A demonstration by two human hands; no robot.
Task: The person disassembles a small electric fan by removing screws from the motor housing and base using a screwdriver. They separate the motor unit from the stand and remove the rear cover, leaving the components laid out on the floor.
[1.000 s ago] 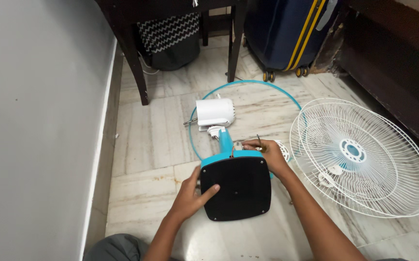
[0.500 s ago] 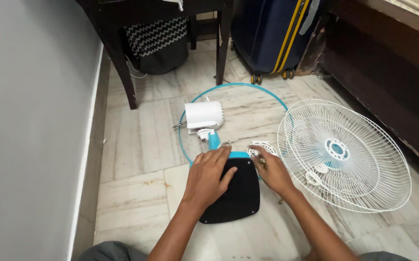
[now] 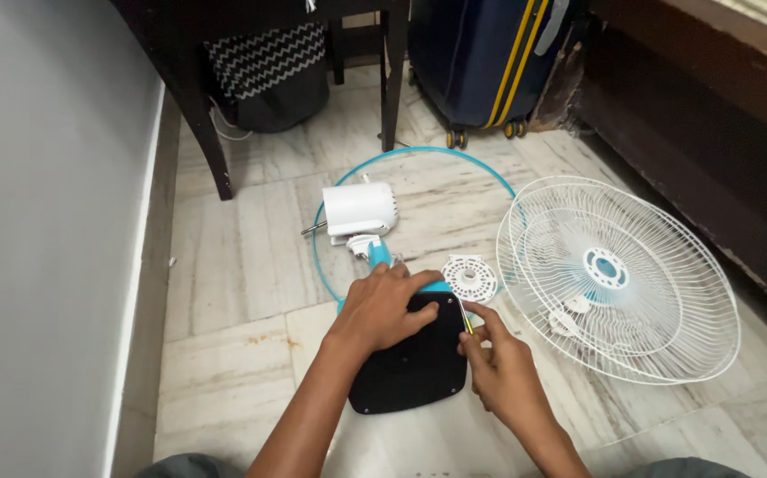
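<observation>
On fan base (image 3: 410, 363) | left hand (image 3: 383, 310) still flat, released | right hand (image 3: 498, 372) now pinching screwdriver (image 3: 466, 320)

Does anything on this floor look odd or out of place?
Yes: the fan is in pieces. The white motor housing lies on its side on the marble floor, bare shaft sticking out, with no blades on it. The white wire grilles lie flat beside it, and a thin turquoise ring lies loose around the motor.
</observation>
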